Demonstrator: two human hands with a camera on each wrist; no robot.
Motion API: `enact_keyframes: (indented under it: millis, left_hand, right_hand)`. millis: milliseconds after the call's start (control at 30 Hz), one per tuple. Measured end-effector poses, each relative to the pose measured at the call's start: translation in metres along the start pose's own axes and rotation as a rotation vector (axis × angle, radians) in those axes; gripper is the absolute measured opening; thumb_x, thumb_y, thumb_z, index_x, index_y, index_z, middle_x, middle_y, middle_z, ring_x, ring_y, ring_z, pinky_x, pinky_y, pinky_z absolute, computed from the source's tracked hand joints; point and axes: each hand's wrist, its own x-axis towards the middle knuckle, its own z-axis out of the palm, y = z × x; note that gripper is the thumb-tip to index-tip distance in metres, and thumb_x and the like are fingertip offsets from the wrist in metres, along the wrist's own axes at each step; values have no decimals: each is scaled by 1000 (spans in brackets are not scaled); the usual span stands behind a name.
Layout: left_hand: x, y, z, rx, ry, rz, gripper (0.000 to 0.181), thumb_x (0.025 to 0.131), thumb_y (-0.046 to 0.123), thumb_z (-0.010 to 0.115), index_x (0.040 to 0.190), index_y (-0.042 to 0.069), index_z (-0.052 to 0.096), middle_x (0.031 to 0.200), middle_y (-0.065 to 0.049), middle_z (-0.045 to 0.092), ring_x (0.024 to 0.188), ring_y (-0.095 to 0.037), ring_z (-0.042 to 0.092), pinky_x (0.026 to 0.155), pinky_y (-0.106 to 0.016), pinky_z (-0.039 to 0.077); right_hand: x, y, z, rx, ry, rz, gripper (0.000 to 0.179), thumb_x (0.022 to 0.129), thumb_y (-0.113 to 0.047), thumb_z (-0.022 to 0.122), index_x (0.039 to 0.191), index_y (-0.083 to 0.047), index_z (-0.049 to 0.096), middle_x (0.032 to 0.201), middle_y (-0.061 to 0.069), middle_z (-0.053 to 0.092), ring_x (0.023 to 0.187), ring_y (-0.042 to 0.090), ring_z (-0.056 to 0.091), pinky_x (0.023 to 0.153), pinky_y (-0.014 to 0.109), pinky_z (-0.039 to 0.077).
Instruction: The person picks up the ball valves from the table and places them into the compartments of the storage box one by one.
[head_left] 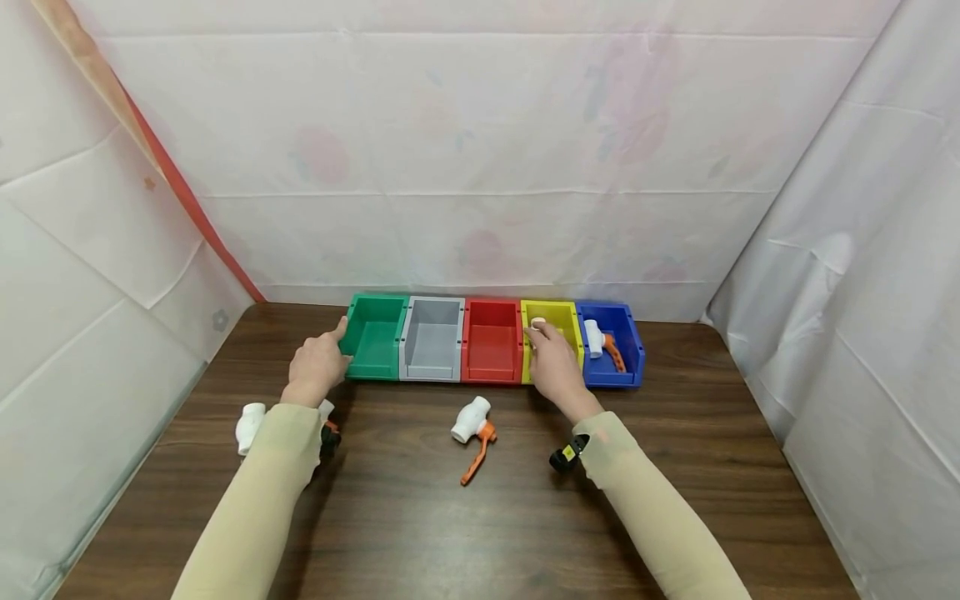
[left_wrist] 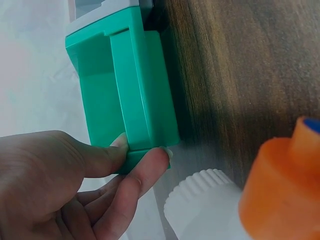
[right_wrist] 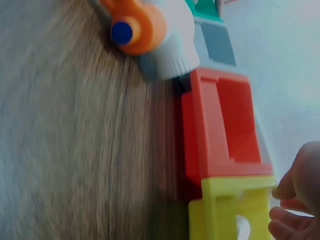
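Note:
My left hand (head_left: 318, 364) pinches the near side wall of the green bin (left_wrist: 132, 75), thumb inside and a finger outside. Over the yellow bin (head_left: 562, 315) is my right hand (head_left: 557, 367), its fingers loosely bent. A white fitting (head_left: 537, 322) lies inside that bin, mostly hidden by the hand; in the right wrist view the fingertips (right_wrist: 277, 192) appear apart from it. On the table in front of the red bin (head_left: 492, 333) lies a white ball valve (head_left: 471, 419) with an orange handle.
A grey bin (head_left: 432, 333) sits between green and red. The blue bin (head_left: 632, 358) at the row's right end contains another orange-handled ball valve (head_left: 594, 338). White valve pieces (head_left: 250, 425) lie around my left forearm, partly covered. Pale cloth (head_left: 465, 150) hangs behind the table.

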Motion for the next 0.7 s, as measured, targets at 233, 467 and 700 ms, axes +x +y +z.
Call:
enact_keyframes:
  millis: [233,467,700]
  left_hand:
    - [-1,-1,-1,10,11,-15,74,99,20,62,160,16,19,121,-41,55,60,-33,55,48,-38,43]
    - [-2,-1,-2,12,17,-8,74,99,19,63,160,15,20,112,-39,59,56,-32,54,47,-38,42]
    - [0,-1,-2,6,13,-18,74,100,20,62,160,17,20,112,-39,59,58,-32,54,48,-38,42]
  right_hand:
    - [-11,-22,-3,64,23,-93,32,93,-9,65,125,-3,68,136,15,56,125,32,52,107,47,39]
    - [-29,-51,0,108,13,-241,30,92,-12,68,122,-7,70,129,10,59,118,26,55,100,42,45]
    - [-44,-76,12,102,-117,-293,37,93,-23,68,127,-9,67,133,7,56,120,23,51,101,37,45]
